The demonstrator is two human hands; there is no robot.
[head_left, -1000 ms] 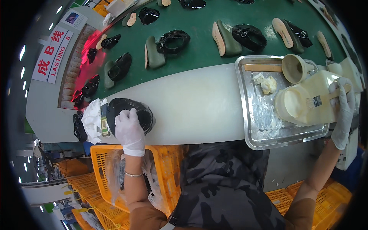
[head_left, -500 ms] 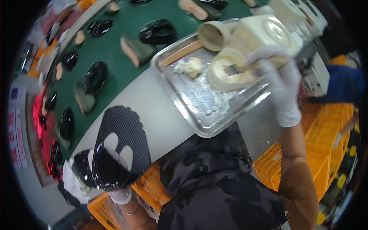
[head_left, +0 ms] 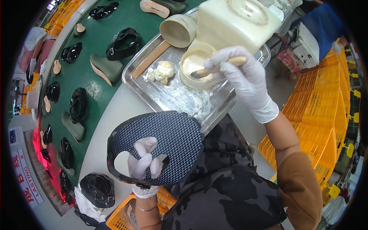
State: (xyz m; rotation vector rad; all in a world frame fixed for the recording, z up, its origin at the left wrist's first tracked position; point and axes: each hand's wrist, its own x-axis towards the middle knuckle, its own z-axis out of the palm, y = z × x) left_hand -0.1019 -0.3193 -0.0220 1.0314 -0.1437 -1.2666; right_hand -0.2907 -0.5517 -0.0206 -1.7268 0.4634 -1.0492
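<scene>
Two gloved hands were busy around the metal tray (head_left: 168, 97), and that tray is our landmark. Right hand (head_left: 243, 78) was over the tray's far side, fingers wrapped tight around the wooden handle of a brush (head_left: 214, 69), bristles dipped into the round opening of the cream glue container (head_left: 230, 30) that stood on the tray. Left hand (head_left: 143, 165) was below the tray, near the person's body, closed on a dark patterned shoe upper (head_left: 165, 142), fingers poking up through its opening, holding it up with the woven lining facing the camera. The upper's top edge sat just beside the tray's near corner.

On the tray, left of the container, lay a lump of whitish paste (head_left: 163, 71), a beige cup (head_left: 178, 30) on its side and a flat wooden stick (head_left: 149, 59). Left of the tray ran the green conveyor belt (head_left: 84, 76), carrying black shoe uppers (head_left: 123, 43) and olive shoe lasts (head_left: 105, 69). Below and left of the tray, another black upper (head_left: 99, 188) rested on white cloth. Orange crates (head_left: 326, 115) were stacked to the tray's right.
</scene>
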